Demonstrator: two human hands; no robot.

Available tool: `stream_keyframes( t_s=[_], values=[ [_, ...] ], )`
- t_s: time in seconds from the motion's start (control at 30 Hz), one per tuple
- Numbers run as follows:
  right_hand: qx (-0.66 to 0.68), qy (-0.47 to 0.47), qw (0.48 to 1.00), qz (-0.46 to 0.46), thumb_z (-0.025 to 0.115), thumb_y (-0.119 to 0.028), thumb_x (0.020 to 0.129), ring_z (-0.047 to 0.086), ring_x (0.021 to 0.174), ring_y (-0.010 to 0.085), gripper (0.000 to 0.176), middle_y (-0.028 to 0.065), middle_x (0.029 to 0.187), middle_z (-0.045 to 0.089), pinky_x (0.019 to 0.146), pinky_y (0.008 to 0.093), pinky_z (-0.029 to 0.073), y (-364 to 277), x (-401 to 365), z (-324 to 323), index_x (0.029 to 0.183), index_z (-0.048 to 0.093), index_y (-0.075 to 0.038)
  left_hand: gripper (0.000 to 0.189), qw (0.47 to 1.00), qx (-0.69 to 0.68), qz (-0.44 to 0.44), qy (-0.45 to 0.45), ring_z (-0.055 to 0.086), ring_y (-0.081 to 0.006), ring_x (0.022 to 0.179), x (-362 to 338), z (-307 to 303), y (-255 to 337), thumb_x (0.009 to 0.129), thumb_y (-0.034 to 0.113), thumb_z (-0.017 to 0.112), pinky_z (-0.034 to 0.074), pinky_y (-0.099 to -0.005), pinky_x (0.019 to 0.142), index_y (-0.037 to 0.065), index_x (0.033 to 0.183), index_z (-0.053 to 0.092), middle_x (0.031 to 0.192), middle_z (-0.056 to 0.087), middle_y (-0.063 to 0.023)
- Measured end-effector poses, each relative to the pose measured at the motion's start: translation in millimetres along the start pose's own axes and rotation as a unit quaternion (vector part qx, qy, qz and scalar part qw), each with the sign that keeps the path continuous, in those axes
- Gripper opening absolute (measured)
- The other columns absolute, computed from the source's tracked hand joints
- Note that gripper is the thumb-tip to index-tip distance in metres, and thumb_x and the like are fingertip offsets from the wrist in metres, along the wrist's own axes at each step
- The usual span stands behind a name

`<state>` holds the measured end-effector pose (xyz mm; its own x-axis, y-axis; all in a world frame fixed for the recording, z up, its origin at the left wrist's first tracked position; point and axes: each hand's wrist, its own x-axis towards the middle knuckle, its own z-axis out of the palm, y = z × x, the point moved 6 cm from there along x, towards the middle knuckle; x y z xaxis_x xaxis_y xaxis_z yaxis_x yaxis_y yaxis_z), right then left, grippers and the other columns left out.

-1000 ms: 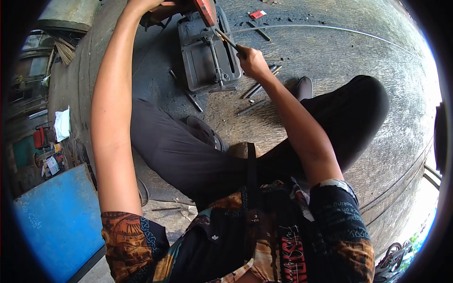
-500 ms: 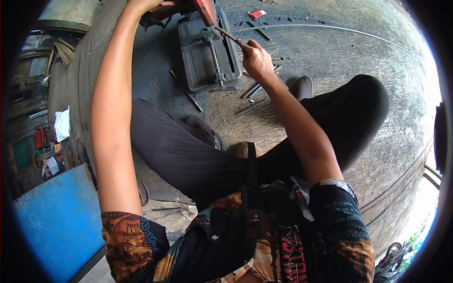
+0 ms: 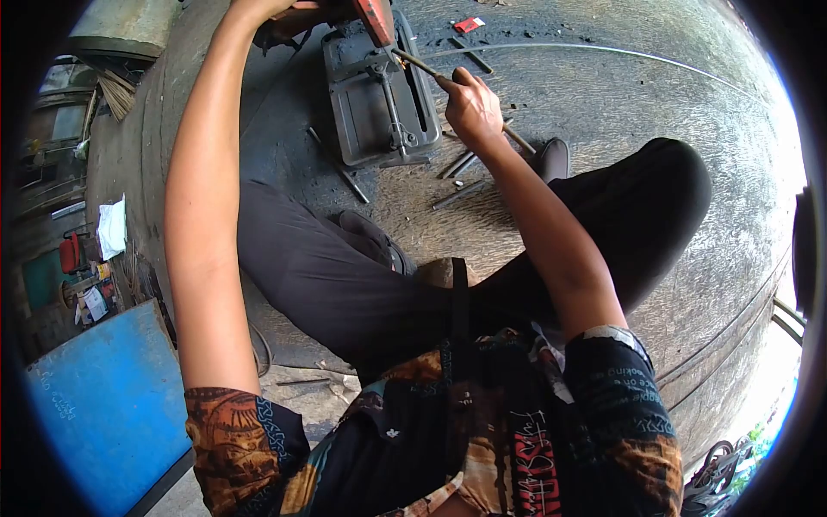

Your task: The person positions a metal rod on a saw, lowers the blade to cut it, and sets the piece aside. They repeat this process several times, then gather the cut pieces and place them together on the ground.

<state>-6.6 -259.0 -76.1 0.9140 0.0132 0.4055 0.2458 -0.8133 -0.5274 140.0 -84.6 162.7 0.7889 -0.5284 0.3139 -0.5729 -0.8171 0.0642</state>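
Note:
My left hand [image 3: 258, 9] is at the top edge, closed against the red part of a chop saw [image 3: 375, 21]; its fingers are partly cut off by the frame. My right hand [image 3: 474, 110] is wrapped round a thin metal rod [image 3: 422, 66], index finger along it. The rod's far end meets the saw just below the red guard, where small orange sparks show. What looks like its rear end sticks out behind my wrist. Under the guard lies the saw's grey base [image 3: 366, 129], with a clamp screw [image 3: 392, 108] running along it.
Several loose metal pieces [image 3: 461, 164] lie right of the base, and another rod [image 3: 340, 168] lies left. A red packet [image 3: 469, 26] and a long thin strip [image 3: 603, 48] are beyond. My shoes [image 3: 556, 159] flank the base. A blue panel [image 3: 112, 405] stands at left.
My right hand has shifted slightly and turned, with the rod's angle changed a little. More of the rod shows behind my wrist. My left hand stays in place.

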Motion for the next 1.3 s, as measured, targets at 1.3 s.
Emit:
stream_keyframes(
  t_s=[1.3],
  values=[
    [-0.036, -0.172, 0.984, 0.024, 0.056, -0.039, 0.090, 0.065, 0.097, 0.0244, 0.026, 0.0046, 0.095, 0.072, 0.089, 0.0522, 0.029, 91, 102, 42, 0.108, 0.072, -0.028, 0.035, 0.996, -0.072, -0.055, 0.029, 0.065, -0.0274, 0.092, 2, -1, -5, 0.090, 0.023, 0.064, 0.054, -0.0394, 0.076, 0.000, 0.117, 0.065, 0.109, 0.067, -0.0156]
  ],
)
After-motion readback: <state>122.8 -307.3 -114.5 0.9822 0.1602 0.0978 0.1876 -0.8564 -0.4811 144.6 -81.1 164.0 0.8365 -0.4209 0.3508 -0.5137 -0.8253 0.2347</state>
